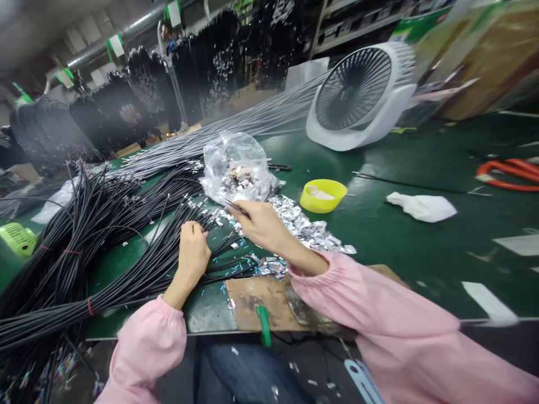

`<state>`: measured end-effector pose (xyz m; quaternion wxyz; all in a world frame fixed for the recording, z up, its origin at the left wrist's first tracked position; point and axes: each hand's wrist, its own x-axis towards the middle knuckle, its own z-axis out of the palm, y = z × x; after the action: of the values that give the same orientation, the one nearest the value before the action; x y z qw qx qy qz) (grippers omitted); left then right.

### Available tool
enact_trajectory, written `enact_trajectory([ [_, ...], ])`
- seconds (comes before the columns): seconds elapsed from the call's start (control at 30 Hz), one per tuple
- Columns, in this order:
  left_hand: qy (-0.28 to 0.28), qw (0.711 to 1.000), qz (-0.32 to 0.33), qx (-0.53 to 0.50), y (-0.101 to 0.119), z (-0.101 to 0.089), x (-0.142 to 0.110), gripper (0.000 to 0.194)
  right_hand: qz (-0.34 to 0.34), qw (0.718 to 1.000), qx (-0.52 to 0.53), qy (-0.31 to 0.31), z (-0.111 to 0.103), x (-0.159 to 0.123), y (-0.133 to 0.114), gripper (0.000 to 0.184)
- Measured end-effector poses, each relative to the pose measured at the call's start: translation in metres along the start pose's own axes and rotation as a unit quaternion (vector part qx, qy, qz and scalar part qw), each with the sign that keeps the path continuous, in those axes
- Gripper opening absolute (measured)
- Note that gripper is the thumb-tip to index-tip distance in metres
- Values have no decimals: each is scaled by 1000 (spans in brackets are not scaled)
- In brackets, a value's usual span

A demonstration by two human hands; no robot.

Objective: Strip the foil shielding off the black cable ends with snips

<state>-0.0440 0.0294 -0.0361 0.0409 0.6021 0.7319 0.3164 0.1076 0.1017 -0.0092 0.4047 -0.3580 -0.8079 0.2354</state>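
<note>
My left hand [193, 252] is closed at the end of a bundle of black cables [143, 275], with its fingers curled round a black cable; the grip itself is mostly hidden. In my right hand [259, 221] is a pair of dark tweezers [238, 209], pointing up and left toward the cable ends. Under and beside the right hand lies a heap of silver foil scraps [303, 224]. Small blue bits [242, 247] are scattered between both hands. Just beyond the tweezers sits a clear plastic bag [238, 163] with scraps inside.
A yellow dish [323, 196] holding something white stands right of the heap. Farther back is a white fan [360, 95]. Orange-handled pliers [509, 171] and a crumpled white tissue [421, 206] lie to the right. A cardboard piece [248, 303] covers the near edge. Grey cables [236, 123] stretch behind.
</note>
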Motion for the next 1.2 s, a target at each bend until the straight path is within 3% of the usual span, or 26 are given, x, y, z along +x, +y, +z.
enact_trajectory([
  [0.1,10,998,-9,-59,2,-11,-2,10,3,1000,5,11,-4,-6,-3,30],
  [0.23,-4,991,9,-130,13,-19,1,18,1,999,47,16,-4,-9,-10,17],
  [0.43,-73,978,45,-188,29,-23,6,11,-33,998,53,21,-6,-12,-14,21],
  [0.5,-49,979,53,-191,28,-22,0,15,-38,997,71,13,-6,-15,-16,19],
  [0.6,39,982,104,-152,26,-17,-13,35,-33,995,97,4,-6,-18,-17,17],
  [0.67,78,981,139,-106,26,-15,-20,34,-24,993,112,4,-6,-20,-18,18],
  [0.73,79,982,151,-77,28,-16,-23,28,-17,993,119,7,-6,-21,-18,19],
  [0.9,68,981,88,-159,33,-23,-23,10,-7,995,94,-13,-8,-23,-18,19],
  [1.0,76,969,29,-233,33,-25,-23,11,-7,998,56,-10,-9,-24,-18,23],
  [1.2,100,956,3,-275,32,-26,-24,13,-74,996,43,4,-9,-27,-19,27],
])
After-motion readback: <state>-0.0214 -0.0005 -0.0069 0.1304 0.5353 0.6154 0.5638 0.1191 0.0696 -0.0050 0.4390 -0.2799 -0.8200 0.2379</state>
